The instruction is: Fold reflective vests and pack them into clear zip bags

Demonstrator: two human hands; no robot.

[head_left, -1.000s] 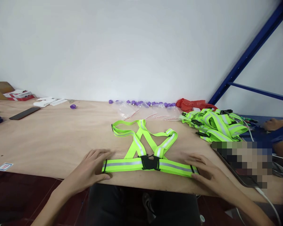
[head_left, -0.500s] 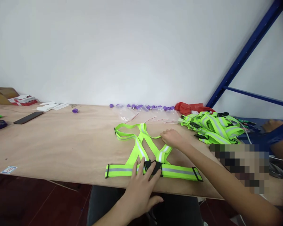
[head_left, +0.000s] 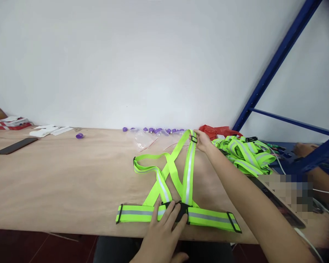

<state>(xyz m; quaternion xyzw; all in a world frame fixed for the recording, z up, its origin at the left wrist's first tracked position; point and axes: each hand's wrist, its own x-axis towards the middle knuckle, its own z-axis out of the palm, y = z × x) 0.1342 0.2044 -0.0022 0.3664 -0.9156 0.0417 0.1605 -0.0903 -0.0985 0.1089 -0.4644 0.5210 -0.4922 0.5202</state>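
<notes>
A neon yellow-green reflective strap vest point(head_left: 164, 184) lies on the plywood table point(head_left: 65, 179). Its waist belt runs along the near edge with a black buckle point(head_left: 181, 211) at the middle. My left hand point(head_left: 164, 232) lies flat on the belt at the buckle, fingers spread. My right hand point(head_left: 200, 140) reaches far over the table and pinches the top of the right shoulder strap, which is stretched taut from the belt. The left shoulder strap lies slack in a loop.
A heap of similar vests point(head_left: 244, 151) lies at the right, a red bag point(head_left: 216, 130) behind it. Purple caps point(head_left: 156, 130) and clear bags line the wall. A phone point(head_left: 15, 145) and papers lie far left. Another person's arm point(head_left: 318, 171) is at right, by a blue rack point(head_left: 274, 69).
My right hand has taken the right shoulder strap and pulled it away from me until taut. My left hand stays on the buckle. The view has tilted slightly down.
</notes>
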